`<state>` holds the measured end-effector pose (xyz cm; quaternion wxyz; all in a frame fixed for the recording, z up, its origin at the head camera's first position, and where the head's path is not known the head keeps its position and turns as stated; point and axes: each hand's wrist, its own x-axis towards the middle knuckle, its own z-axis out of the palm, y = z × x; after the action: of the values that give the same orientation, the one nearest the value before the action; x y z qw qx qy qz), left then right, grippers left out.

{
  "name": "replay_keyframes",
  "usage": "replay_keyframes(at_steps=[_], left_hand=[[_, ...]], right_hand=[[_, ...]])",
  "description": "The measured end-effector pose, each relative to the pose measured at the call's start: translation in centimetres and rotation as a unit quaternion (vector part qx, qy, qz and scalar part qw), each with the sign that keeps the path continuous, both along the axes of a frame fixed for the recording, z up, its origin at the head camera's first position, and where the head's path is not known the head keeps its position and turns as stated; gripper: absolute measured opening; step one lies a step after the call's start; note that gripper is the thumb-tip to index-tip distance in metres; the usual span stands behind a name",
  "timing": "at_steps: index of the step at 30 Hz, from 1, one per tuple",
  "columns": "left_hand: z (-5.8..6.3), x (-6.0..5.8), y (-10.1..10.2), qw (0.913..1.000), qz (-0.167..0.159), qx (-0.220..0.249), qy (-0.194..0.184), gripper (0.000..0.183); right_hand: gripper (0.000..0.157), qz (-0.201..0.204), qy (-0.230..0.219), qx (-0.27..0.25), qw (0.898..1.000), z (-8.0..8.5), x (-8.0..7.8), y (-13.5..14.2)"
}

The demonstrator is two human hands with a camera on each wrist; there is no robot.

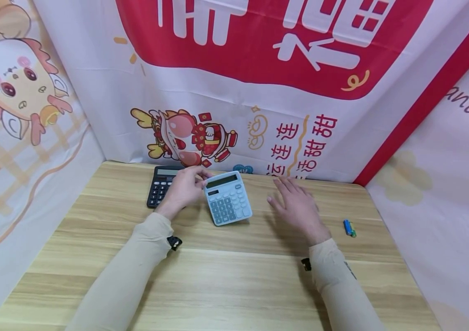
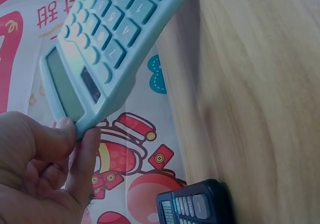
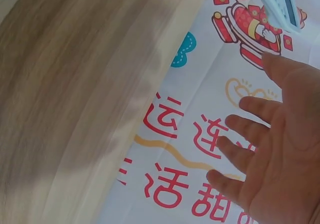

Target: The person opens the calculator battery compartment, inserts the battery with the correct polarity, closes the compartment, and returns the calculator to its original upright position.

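A light blue calculator (image 1: 228, 198) is held up over the table by my left hand (image 1: 185, 187), its keys facing me. In the left wrist view, the thumb and fingers of the left hand (image 2: 45, 159) pinch one corner of the calculator (image 2: 112, 44) beside its display. Behind that hand lies a black calculator (image 1: 157, 186), partly covered by it in the head view. My right hand (image 1: 296, 207) hovers to the right of the blue calculator, fingers spread. The right wrist view shows the right hand (image 3: 280, 139) with nothing in it, and the blue calculator (image 3: 277, 4) at the top.
Two small batteries (image 1: 349, 228), one blue and one green, lie on the right side of the wooden table (image 1: 218, 285). A printed white and red cloth (image 1: 226, 92) hangs along the table's back edge, with more printed cloth on both sides.
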<state>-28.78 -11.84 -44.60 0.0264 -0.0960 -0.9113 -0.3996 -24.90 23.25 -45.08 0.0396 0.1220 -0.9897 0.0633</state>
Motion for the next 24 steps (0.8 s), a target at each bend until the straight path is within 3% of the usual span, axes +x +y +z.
replay_keyframes(at_steps=[5,9,12,17,24], left_hand=[[-0.2,0.0,-0.2,0.9992,0.008,0.038,0.007,0.021],[-0.2,0.1,-0.3,0.9971,0.014,0.074,0.014,0.021],[-0.2,0.2,-0.4,0.9954,0.021,0.092,0.017,0.021],[-0.1,0.2,-0.4,0.9933,0.036,0.108,0.018,0.021],[0.2,0.4,-0.2,0.9926,0.041,0.113,0.018,0.020]], right_hand=[[0.064,0.009,0.039,-0.063,0.997,0.1,-0.2,-0.6],[0.054,0.011,0.047,-0.141,0.989,0.4,0.0,-1.4],[0.051,0.028,0.036,-0.218,0.975,0.7,0.2,-2.0],[0.052,0.055,-0.018,-0.328,0.943,0.9,0.6,-3.1],[0.048,0.082,-0.083,-0.391,0.913,0.9,1.2,-4.6]])
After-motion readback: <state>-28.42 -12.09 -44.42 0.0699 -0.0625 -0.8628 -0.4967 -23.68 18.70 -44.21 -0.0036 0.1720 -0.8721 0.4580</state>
